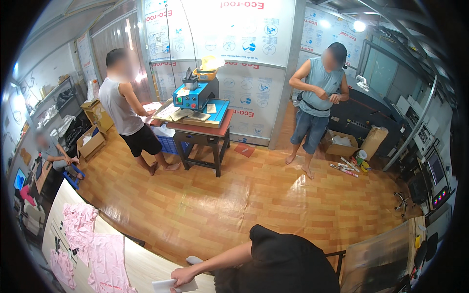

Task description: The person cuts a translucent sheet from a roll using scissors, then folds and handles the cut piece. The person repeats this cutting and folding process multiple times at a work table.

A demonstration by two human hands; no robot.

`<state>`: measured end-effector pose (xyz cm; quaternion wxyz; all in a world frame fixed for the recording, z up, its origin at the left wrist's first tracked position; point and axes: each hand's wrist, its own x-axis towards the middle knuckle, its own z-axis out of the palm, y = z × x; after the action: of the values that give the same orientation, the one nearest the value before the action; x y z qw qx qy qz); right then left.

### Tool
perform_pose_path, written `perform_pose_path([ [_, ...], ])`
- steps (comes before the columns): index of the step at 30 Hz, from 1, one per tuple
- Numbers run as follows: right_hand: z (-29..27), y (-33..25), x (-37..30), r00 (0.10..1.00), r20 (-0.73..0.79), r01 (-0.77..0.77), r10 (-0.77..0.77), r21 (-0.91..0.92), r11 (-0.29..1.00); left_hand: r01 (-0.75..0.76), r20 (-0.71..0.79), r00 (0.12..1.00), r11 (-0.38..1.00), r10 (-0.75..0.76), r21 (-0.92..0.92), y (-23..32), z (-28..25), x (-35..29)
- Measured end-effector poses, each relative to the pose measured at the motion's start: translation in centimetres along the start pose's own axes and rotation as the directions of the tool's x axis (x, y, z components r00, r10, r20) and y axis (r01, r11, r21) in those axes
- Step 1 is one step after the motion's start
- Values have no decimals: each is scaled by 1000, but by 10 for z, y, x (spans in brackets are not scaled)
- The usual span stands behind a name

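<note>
From a black sleeve [273,246] at the lower edge, my right hand [183,276] reaches left over the edge of a pale table [110,222]. Its fingers are closed on a flat white sheet-like piece [163,286], which shows on both sides of the hand; I cannot make out its material. Left of this hand, a pink shirt [108,261] with red print lies spread on the table. Another crumpled pink garment [80,222] and a smaller pink piece [62,268] lie beyond it, with small black things [57,244] between. My left hand is out of view.
A person in a white sleeveless top [122,107] stands at a blue heat press [195,95] on a stand. Another person [312,97] stands at the right, near cardboard boxes [338,145] and rolls [344,168]. Someone sits far left [56,154]. A clear-topped table [378,259] stands lower right.
</note>
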<state>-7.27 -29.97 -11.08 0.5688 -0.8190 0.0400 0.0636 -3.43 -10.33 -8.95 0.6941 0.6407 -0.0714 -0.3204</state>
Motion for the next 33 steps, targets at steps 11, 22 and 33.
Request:
perform_pose_path([
  [11,12,17,6,999,31,16,-17,23,1000,-85,-37,995,989,90,125,-14,-16,16],
  [22,23,17,5,988,131,-81,86,-50,996,17,-26,1000,998,-15,61,-50,-57,10],
  [33,32,9,6,980,195,30,-38,44,999,-63,-159,985,997,68,35,-24,-43,2],
])
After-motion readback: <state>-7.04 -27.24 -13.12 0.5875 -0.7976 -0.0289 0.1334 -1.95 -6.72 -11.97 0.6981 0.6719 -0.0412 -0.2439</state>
